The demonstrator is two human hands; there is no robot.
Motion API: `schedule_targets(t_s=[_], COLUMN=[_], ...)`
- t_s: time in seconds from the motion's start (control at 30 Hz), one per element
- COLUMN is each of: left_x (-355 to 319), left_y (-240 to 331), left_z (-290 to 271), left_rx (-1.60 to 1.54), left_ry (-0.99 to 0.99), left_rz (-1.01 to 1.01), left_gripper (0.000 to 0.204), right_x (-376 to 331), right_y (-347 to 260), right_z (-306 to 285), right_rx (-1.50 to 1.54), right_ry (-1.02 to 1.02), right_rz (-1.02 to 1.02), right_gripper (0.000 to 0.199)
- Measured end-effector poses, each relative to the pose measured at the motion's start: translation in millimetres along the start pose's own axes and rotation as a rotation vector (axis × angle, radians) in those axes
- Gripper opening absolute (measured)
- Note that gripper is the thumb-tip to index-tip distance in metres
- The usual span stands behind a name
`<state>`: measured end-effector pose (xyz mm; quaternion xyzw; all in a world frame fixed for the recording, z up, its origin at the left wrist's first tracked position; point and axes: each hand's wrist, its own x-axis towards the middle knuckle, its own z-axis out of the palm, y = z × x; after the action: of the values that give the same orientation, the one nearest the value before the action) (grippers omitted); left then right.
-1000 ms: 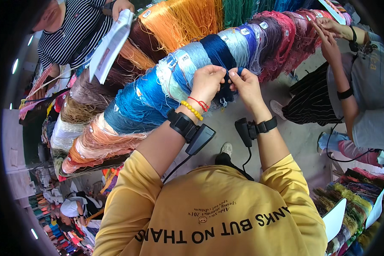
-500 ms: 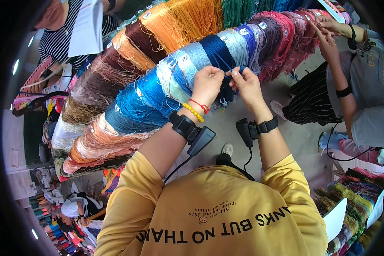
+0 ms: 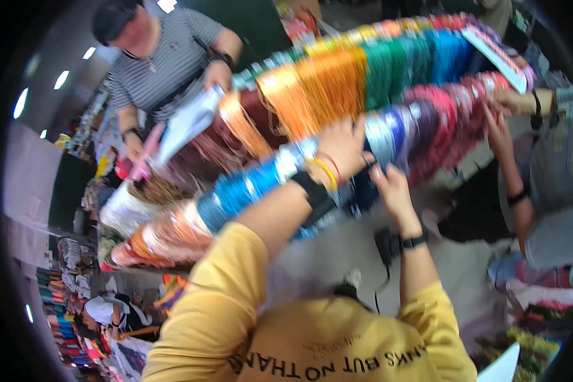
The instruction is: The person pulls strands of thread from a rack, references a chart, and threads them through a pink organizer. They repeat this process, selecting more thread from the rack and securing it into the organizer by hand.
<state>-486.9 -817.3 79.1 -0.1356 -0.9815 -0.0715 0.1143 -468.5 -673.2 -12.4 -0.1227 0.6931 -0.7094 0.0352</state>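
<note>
My left hand (image 3: pixel 342 151) lies over the top of a rack of hanging thread skeins, its fingers stretched forward, apart, and its thumb towards the right. Below its thumb hangs the dark blue skein (image 3: pixel 363 186), partly hidden by my hands. Just right of that skein is my right hand (image 3: pixel 396 191), thumb and fingertips raised. Motion smears its fingers, so I cannot tell whether thread is between them. Light blue thread (image 3: pixel 381 137) adjoins my left hand on the right, and bright blue thread (image 3: pixel 239 191) hangs left of my left wrist.
Orange skeins (image 3: pixel 328 86) and green skeins (image 3: pixel 385 73) hang on a second row behind. At the far left a person (image 3: pixel 165 60) holds white sheets (image 3: pixel 191 121). Another person's hands (image 3: pixel 506 108) touch red thread at the right end. More thread (image 3: pixel 522 350) lies at lower right.
My hands have moved apart from a close pinch on dark blue thread. The left has reached forward over the rack; the right has shifted lower and to the right. The view has swung.
</note>
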Motion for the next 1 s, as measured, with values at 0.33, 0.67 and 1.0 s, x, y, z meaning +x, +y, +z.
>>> schedule_targets(t_s=[0.33, 0.67, 1.0], left_x=[4, -9, -164], left_y=[1, -5, 93], left_z=[-3, -5, -29], left_rx=[0.099, 0.081, -0.478], left_ry=[0.002, -0.051, -0.029], left_rz=[-0.004, 0.013, 1.11], left_gripper=[0.07, 0.071, 0.04], right_x=[-167, -619, -467], right_y=[120, 276, 76], right_z=[-153, -111, 55], right_rx=[-0.915, -0.739, -0.952], right_ry=[0.535, 0.693, 0.493], right_rz=[0.485, 1.707, 0.607], right_gripper=[0.018, 0.029, 0.031])
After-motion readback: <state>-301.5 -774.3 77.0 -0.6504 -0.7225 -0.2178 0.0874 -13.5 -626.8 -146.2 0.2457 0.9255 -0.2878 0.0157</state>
